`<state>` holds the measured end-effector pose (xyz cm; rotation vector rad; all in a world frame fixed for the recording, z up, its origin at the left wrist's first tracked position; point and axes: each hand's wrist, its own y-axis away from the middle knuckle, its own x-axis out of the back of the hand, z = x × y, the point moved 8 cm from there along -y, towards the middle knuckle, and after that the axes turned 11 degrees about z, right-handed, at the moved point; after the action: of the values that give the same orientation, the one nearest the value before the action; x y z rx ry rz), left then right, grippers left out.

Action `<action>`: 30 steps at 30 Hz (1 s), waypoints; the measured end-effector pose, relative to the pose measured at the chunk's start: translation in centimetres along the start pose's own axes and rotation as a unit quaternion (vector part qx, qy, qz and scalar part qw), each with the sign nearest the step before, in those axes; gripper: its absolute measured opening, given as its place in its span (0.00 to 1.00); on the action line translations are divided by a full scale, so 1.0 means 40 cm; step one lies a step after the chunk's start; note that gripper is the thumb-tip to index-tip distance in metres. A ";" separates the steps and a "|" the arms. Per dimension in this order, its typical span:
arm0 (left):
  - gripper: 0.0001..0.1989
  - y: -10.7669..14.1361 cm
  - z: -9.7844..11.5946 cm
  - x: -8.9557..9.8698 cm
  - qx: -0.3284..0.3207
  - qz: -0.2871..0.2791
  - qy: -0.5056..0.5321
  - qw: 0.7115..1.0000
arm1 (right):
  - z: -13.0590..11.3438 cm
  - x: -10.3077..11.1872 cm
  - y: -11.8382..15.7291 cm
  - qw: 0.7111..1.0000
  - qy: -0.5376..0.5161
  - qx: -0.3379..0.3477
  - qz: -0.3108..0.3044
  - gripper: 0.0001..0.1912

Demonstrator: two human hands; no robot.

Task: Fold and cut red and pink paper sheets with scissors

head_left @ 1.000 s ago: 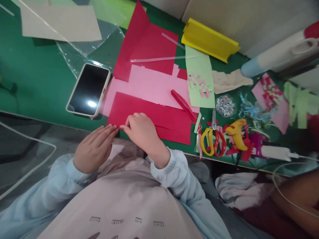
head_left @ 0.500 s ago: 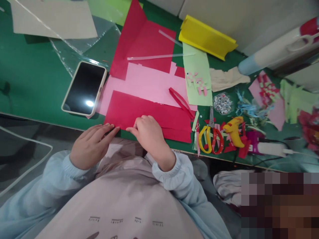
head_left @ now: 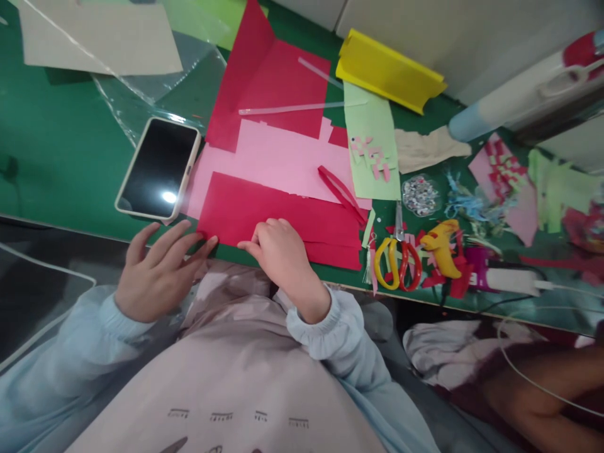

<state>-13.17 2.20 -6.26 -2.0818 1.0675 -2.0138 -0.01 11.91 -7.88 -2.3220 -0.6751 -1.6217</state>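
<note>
A folded sheet of red paper (head_left: 264, 214) lies along the table's near edge, over a pink sheet (head_left: 268, 151). At its left corner is my left hand (head_left: 158, 270), fingers spread, with the fingertips at the paper's edge. My right hand (head_left: 283, 261) rests on the near edge of the red paper, its fingers curled and thumb pointing left; the fingertips are hidden beneath the hand. A narrow red strip (head_left: 340, 194) lies on the paper's right part. Scissors (head_left: 399, 251) with yellow and red handles lie to the right.
A phone (head_left: 159, 167) lies to the left. Behind are a standing folded red card (head_left: 292, 82), a yellow folded piece (head_left: 389, 70) and a green sheet (head_left: 372, 151). A yellow glue gun (head_left: 442, 248) and a dish of beads (head_left: 421, 195) sit right. Someone's bare limb (head_left: 542, 390) shows lower right.
My left hand has shifted left and its fingers have spread apart. My right hand has stayed in place on the red paper. At far right, reddish material has changed position.
</note>
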 end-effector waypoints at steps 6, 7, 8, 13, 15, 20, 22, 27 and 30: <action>0.27 0.020 -0.040 0.012 0.020 0.010 -0.028 0.999 | 0.003 -0.004 0.002 1.000 -0.002 -0.002 0.003 0.21; 0.27 0.024 -0.048 0.010 0.020 0.006 -0.029 0.999 | 0.003 -0.003 0.003 1.000 -0.001 0.000 0.005 0.21; 0.27 0.028 -0.056 0.008 0.021 0.002 -0.029 0.999 | 0.003 -0.002 0.003 1.000 0.000 0.002 0.006 0.21; 0.27 0.040 -0.103 0.013 0.064 0.002 0.015 0.998 | -0.002 -0.005 0.002 1.000 0.001 0.004 0.002 0.21; 0.26 0.044 -0.116 0.016 0.089 0.002 0.041 0.995 | -0.005 -0.004 0.005 1.000 0.002 0.005 0.007 0.21; 0.18 0.056 -0.123 0.038 0.136 0.062 0.056 0.987 | 0.003 0.046 0.043 0.996 -0.018 0.041 0.083 0.19; 0.13 0.055 -0.104 0.042 0.117 0.080 0.065 0.988 | 0.023 0.075 0.074 0.991 -0.030 0.053 0.118 0.16; 0.19 0.025 -0.052 0.039 0.071 0.097 0.098 0.988 | 0.078 0.099 0.163 0.984 -0.004 0.054 0.171 0.13; 0.24 -0.009 -0.014 0.022 0.041 0.069 0.137 0.987 | 0.062 0.072 0.202 0.979 0.024 0.084 0.186 0.13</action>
<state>-13.58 2.27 -5.23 -1.6761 1.1080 -2.2771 6.82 6.68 -5.51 -2.1249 -0.3251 -1.3874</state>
